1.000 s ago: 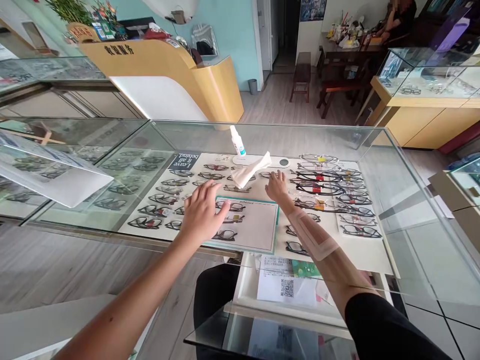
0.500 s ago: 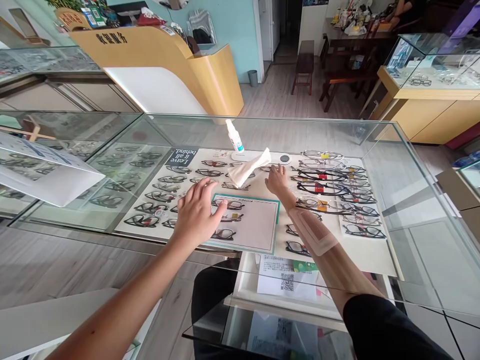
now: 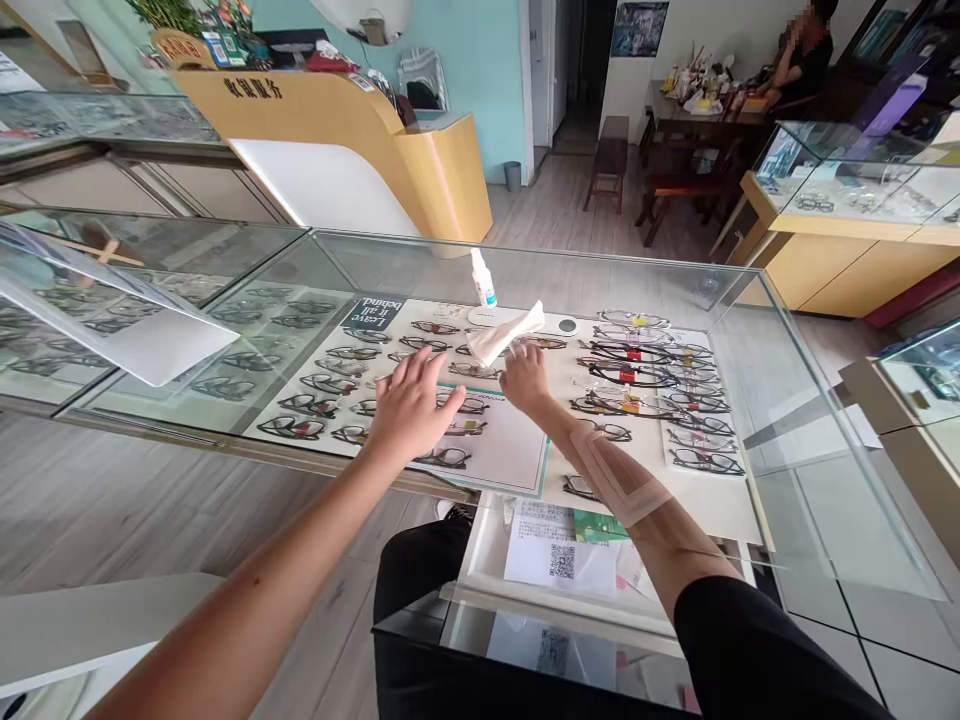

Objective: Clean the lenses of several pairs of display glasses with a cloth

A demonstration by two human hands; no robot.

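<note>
I stand behind a glass display case (image 3: 757, 330) with rows of eyeglasses (image 3: 330, 385) on a white tray. My left hand (image 3: 412, 405) lies flat on the glass top, fingers spread, holding nothing, over a green-edged mat (image 3: 510, 455) that carries three frames. My right hand (image 3: 525, 378) reaches under the glass with its fingers stretched toward the frames just below a crumpled white cloth (image 3: 499, 337). It holds nothing that I can see. A small white spray bottle (image 3: 484, 280) stands behind the cloth. A tan bandage wraps my right forearm.
More frames (image 3: 652, 390) with red and yellow tags fill the tray's right side. Papers with a QR code (image 3: 559, 560) lie on a lower shelf. A wooden reception counter (image 3: 337, 130) stands beyond, another showcase (image 3: 847, 190) at right, and a person (image 3: 806, 50) sits at a far table.
My right hand has slid left and nearer inside the case, from the tagged frames to just below the white cloth. My left hand has shifted slightly right on the glass.
</note>
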